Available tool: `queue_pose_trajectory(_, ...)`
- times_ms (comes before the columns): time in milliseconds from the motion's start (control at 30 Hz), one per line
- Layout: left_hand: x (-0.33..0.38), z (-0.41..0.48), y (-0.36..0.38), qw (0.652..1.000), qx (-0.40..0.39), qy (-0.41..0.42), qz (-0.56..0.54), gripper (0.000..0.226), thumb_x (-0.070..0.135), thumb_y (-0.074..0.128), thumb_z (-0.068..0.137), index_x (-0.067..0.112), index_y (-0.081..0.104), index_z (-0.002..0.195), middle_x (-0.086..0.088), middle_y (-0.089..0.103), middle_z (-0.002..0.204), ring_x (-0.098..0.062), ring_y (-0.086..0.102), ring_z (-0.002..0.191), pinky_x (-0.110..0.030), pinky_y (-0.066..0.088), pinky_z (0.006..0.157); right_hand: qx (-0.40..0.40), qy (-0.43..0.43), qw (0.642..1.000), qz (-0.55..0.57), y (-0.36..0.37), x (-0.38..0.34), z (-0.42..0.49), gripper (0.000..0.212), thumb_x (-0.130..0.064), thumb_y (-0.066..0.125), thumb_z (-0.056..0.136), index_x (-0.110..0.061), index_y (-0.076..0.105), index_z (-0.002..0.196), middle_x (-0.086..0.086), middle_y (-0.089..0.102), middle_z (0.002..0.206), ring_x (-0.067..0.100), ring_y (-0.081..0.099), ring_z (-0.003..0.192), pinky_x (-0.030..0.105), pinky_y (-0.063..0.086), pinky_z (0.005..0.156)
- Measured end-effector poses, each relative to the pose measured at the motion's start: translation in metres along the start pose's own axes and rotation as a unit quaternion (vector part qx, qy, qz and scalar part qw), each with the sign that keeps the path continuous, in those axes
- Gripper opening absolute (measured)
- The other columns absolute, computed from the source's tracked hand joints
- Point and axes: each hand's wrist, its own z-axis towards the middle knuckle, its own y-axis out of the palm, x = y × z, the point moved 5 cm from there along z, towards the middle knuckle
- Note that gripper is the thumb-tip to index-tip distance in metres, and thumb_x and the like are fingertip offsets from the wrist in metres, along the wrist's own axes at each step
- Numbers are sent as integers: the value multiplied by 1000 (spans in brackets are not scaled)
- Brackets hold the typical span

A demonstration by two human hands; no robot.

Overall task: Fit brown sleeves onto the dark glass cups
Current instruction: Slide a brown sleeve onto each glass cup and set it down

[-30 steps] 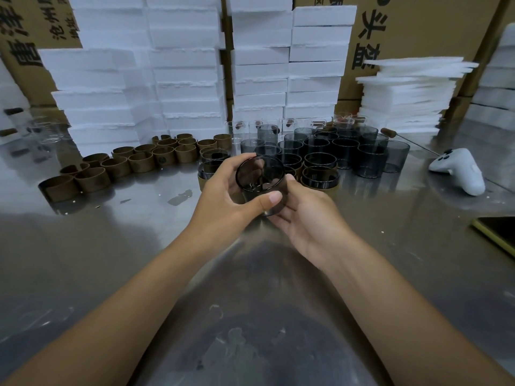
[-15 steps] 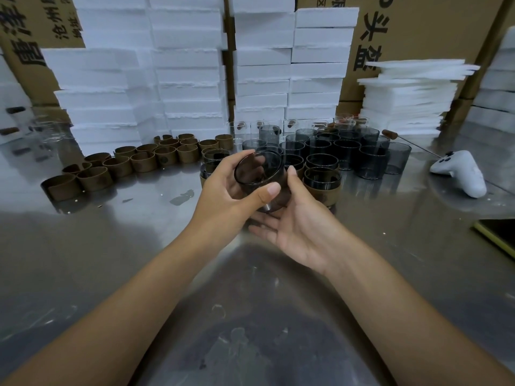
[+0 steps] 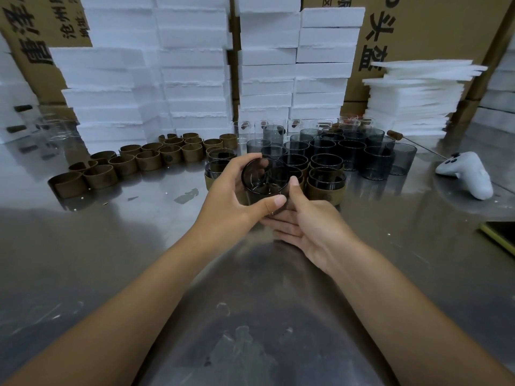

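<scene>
cup (image 3: 264,176) tilted, mouth toward us | left hand (image 3: 231,196) grips its wall | right hand (image 3: 312,227) nearer, clasps base | sleeve perhaps hidden beneath

Both forearms extended forward, left grip (image 3: 237,196) curled with thumb across, right grip (image 3: 309,221) palm-up beneath, thumb raised

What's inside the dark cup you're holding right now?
Nothing shows inside the held cup; only reflections on the glass. The left hand and right hand cover its lower wall, so any sleeve there is hidden.
</scene>
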Motion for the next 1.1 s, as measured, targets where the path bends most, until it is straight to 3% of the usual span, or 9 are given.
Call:
queue_pose_trajectory(133, 0, 1, 2, 1000, 1, 0, -9, 64, 36, 74, 63, 29, 49, 121, 13, 60, 120, 2, 57, 112, -17, 45, 96, 38, -33, 999, 18, -4, -4, 1, 37, -43, 49, 96, -12, 68, 87, 3, 76, 77, 13, 73, 77, 33, 56, 84)
queue_pose_trajectory(267, 0, 0, 3, 1000, 1, -2, -25, 60, 33, 76, 63, 33, 50, 118, 15, 61, 117, 3, 59, 109, -13, 45, 92, 31, -59, 997, 26, -2, -7, 1, 35, -35, 46, 100, -13, 68, 85, 0, 75, 81, 7, 71, 74, 19, 55, 68)
queue_pose_trajectory(400, -1, 1, 2, 999, 4, -4, -44, 59, 36, 81, 64, 36, 52, 115, 15, 63, 116, 3, 59, 110, -13, 45, 92, 1, -61, 995, 78, 4, -11, 0, 35, -30, 40, 103, -10, 67, 90, 9, 72, 93, 16, 68, 87, 29, 55, 84)
queue_pose_trajectory(533, -2, 2, 2, 997, 8, -10, -72, 53, 26, 76, 67, 35, 54, 114, 13, 64, 116, -2, 60, 111, -22, 48, 95, -33, -25, 986, 160, 10, -12, -3, 31, -30, 39, 103, -9, 62, 100, 4, 72, 83, 9, 69, 67, 25, 56, 59)
queue_pose_trajectory(600, -2, 2, 2, 997, 8, -11, -82, 53, 25, 75, 68, 31, 54, 116, 12, 64, 116, -4, 61, 111, -22, 49, 94, -44, -4, 982, 184, 13, -10, -4, 29, -32, 40, 102, -11, 60, 104, 1, 71, 77, 7, 66, 60, 26, 55, 56)
queue_pose_trajectory(700, -1, 2, 3, 995, 7, -11, -98, 53, 22, 74, 68, 29, 53, 116, 11, 64, 117, -5, 60, 112, -23, 49, 94, -63, 11, 980, 191, 15, -10, -5, 30, -35, 40, 101, -13, 60, 106, -1, 71, 74, 8, 68, 63, 31, 54, 72)
queue_pose_trajectory(833, 3, 2, 2, 995, 7, -8, -96, 54, 24, 75, 68, 29, 53, 117, 11, 63, 117, -3, 61, 111, -17, 49, 89, -78, 26, 981, 176, 15, -7, -6, 41, -41, 38, 101, -11, 60, 119, 9, 70, 114, 23, 67, 104, 42, 44, 102)
queue_pose_trajectory(1000, 5, 1, 1, 995, 8, -9, -101, 59, 32, 76, 67, 28, 52, 120, 9, 63, 120, -10, 63, 107, -20, 52, 86, -92, 42, 983, 155, 16, -5, -6, 49, -50, 38, 98, -13, 61, 122, 13, 63, 126, 24, 65, 109, 36, 54, 83)
queue_pose_trajectory(1100, 5, 1, 1, 995, 10, -5, -102, 57, 27, 78, 69, 27, 52, 119, 7, 62, 121, -7, 60, 113, -24, 49, 96, -89, 52, 985, 140, 15, -3, -5, 52, -53, 39, 96, -14, 61, 123, 10, 68, 120, 18, 71, 96, 34, 53, 81)
